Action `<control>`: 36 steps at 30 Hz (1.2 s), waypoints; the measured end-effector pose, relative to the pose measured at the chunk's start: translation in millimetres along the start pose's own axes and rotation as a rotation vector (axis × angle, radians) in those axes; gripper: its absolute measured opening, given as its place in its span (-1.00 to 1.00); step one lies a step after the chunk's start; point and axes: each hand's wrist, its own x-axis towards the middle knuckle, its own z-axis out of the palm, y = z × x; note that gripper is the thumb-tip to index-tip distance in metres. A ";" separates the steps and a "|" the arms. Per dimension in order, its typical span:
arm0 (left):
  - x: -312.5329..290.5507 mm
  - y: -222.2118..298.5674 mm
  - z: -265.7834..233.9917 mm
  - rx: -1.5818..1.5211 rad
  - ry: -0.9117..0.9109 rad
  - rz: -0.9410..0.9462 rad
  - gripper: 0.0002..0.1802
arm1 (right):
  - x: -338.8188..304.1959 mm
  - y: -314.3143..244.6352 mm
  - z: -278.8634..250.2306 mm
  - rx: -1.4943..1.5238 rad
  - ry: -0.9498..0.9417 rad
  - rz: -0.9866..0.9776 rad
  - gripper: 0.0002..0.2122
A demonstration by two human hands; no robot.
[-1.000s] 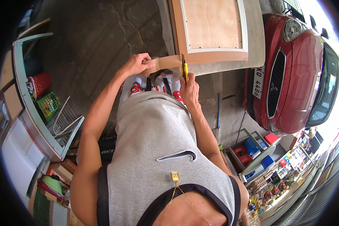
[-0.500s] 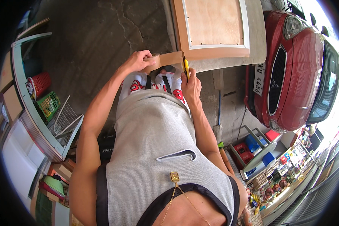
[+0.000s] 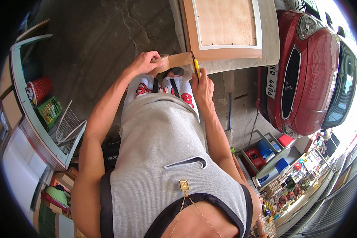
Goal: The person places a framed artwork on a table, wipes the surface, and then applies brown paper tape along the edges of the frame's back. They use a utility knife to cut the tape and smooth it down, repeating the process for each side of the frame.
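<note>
My left hand [image 3: 143, 63] is closed around a roll of brown packing tape [image 3: 162, 63], held in front of my legs. From the roll a strip of tape [image 3: 180, 59] stretches right to the near left corner of a framed wooden panel [image 3: 226, 23]. My right hand [image 3: 203, 88] grips a yellow utility knife [image 3: 197, 69], its blade tip at the far edge of the strip beside that corner. Brown tape [image 3: 234, 54] runs along the panel's near and left sides, outside a white border [image 3: 259, 27]. Whether the strip is cut through, I cannot tell.
The panel lies on a grey table [image 3: 269, 35] with a rounded corner. A red car [image 3: 309, 87] is parked to the right. At left are a pale blue frame [image 3: 39, 107] and red [image 3: 41, 89] and green baskets [image 3: 50, 113]. Shelves with goods [image 3: 289, 186] stand lower right.
The knife has shifted slightly away from me along the strip's end, its blade tip now nearer the panel corner. My left hand still holds the tape roll in nearly the same place.
</note>
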 end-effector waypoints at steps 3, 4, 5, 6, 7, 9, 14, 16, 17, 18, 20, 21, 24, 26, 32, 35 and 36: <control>-1.0 1.0 -0.3 0.008 0.009 0.015 -0.65 | 2.3 -4.2 -1.5 -0.020 -0.008 0.026 -0.76; -1.4 1.6 -0.3 0.003 0.011 0.020 -0.65 | 3.1 -5.7 -2.1 -0.029 -0.012 0.037 -0.76; -1.9 1.9 -0.4 0.008 0.011 0.014 -0.64 | 3.7 -7.5 -2.7 -0.043 -0.018 0.046 -0.76; -2.1 2.3 -0.4 0.004 0.011 0.013 -0.64 | 4.5 -9.0 -3.4 -0.057 -0.025 0.055 -0.76; -2.5 2.5 -0.5 -0.010 0.014 0.015 -0.64 | 4.9 -10.5 -4.2 -0.070 -0.025 0.057 -0.76; -2.7 2.7 -0.4 0.002 0.016 0.022 -0.64 | 5.6 -12.7 -5.9 -0.079 -0.036 0.071 -0.76; -1.9 1.0 -0.5 0.015 0.016 0.017 -0.63 | 2.7 -14.5 -8.5 -0.057 -0.042 0.050 -0.75; -1.3 0.2 -0.4 -0.001 0.011 0.016 -0.63 | -0.2 -14.1 -7.5 -0.062 -0.038 0.018 -0.75; -1.2 -0.2 -0.2 0.004 0.008 0.011 -0.63 | -1.3 -14.0 -6.4 -0.061 -0.049 0.028 -0.75; -1.0 -0.4 -0.1 0.001 0.009 0.011 -0.62 | -1.9 -14.0 -5.0 -0.058 -0.052 0.031 -0.76; -0.9 -0.8 0.1 -0.002 0.009 0.015 -0.62 | -2.2 -13.7 -3.1 -0.053 -0.053 0.031 -0.76; -0.9 -0.9 0.1 -0.002 0.009 0.018 -0.62 | -1.9 -13.9 -2.2 -0.051 -0.051 0.028 -0.77; -1.0 -1.4 0.0 0.004 0.009 0.026 -0.63 | -2.4 -15.1 -2.3 -0.042 -0.046 0.021 -0.77; -1.0 -1.8 -0.1 0.004 0.012 0.031 -0.63 | -3.4 -16.2 -3.5 -0.042 -0.046 0.023 -0.77; -0.4 -3.0 0.4 -0.005 -0.001 0.010 -0.63 | -0.1 -15.9 -0.4 -0.065 -0.058 0.046 -0.78; 1.2 -2.9 -0.8 -0.016 0.013 0.032 -0.64 | -8.5 -14.9 -2.8 -0.094 -0.079 0.059 -0.78; 1.5 -2.8 -1.3 -0.017 0.019 0.044 -0.64 | -18.9 -14.2 -6.7 -0.112 -0.102 0.073 -0.78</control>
